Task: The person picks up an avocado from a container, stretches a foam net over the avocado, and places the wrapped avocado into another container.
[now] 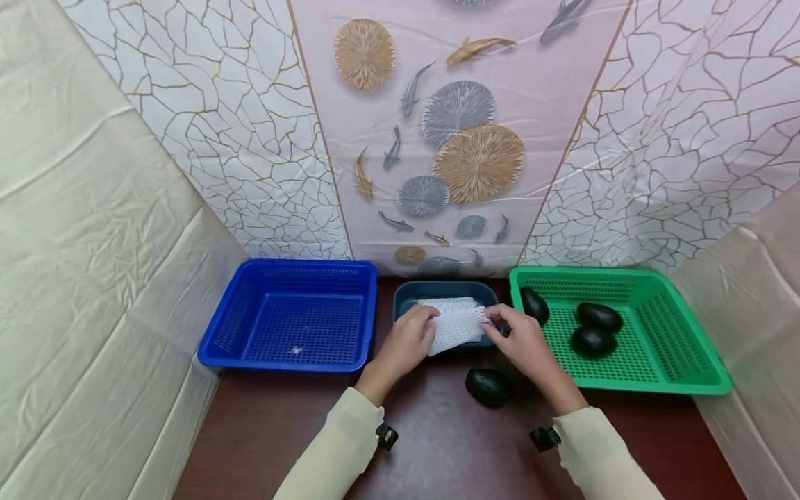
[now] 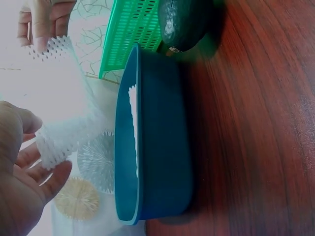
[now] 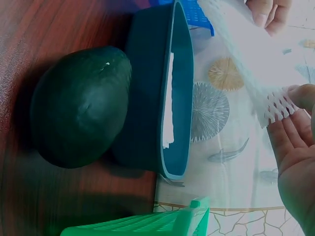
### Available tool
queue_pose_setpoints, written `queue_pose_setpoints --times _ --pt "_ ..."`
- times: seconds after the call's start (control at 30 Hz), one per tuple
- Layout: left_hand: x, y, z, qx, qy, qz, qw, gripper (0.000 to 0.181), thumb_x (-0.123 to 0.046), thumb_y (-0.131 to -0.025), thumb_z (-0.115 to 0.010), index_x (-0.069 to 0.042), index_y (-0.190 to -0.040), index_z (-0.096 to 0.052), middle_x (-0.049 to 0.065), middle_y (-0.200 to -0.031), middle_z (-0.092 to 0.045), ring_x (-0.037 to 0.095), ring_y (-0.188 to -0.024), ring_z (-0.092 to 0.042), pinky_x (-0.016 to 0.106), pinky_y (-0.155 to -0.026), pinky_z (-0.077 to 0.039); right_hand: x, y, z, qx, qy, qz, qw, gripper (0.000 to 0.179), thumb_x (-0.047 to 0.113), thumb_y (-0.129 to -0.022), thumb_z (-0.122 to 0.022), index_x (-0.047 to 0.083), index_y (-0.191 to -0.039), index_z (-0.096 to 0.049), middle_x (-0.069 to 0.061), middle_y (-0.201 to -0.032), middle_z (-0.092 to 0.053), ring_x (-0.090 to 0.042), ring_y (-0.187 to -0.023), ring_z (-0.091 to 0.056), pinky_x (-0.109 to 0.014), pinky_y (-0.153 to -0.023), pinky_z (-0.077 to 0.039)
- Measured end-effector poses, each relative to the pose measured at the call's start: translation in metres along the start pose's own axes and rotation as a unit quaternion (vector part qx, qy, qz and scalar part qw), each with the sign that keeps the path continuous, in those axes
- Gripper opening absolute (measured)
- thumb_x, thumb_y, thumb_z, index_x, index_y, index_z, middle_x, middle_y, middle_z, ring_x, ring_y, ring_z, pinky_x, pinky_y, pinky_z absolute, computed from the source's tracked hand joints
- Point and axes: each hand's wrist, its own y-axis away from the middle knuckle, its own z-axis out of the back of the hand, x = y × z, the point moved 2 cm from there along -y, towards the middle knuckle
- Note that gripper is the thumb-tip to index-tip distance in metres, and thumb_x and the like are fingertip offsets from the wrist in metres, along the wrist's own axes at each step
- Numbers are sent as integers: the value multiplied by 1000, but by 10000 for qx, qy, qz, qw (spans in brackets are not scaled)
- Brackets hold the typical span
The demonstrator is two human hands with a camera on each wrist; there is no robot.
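A white foam mesh sleeve (image 1: 455, 325) is stretched between my two hands, over the dark teal tub (image 1: 400, 295). My left hand (image 1: 407, 338) pinches one end of it, thumb on top and fingers beneath. At the other end my right hand (image 1: 520, 338) pinches the netted edge between thumb and fingers. Inside the tub, more white foam netting (image 3: 168, 105) shows in the right wrist view. A dark green avocado (image 1: 487, 387) lies on the table in front of the tub, nearest my right hand.
On the left stands a blue basket (image 1: 212, 351) with a small white scrap (image 1: 296, 351) on its bottom. A green basket (image 1: 700, 354) at the right holds several avocados (image 1: 594, 340). Patterned cloth (image 1: 431, 229) hangs behind, and pale padded walls close in both sides of the brown table (image 1: 275, 430).
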Motion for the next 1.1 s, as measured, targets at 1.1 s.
queue_pose_setpoints --times 1.1 --pt "-45 -10 10 -696 39 -1088 9916 17 -5 -102 -62 -7 -118 -69 7 -107 -68 19 -101 -68 32 -88 -58 11 17 -11 275 -198 307 9990 29 4 -84 -84 9 -105 -64 -2 -86 -72 -8 -71 -61 -29 -63 -53"
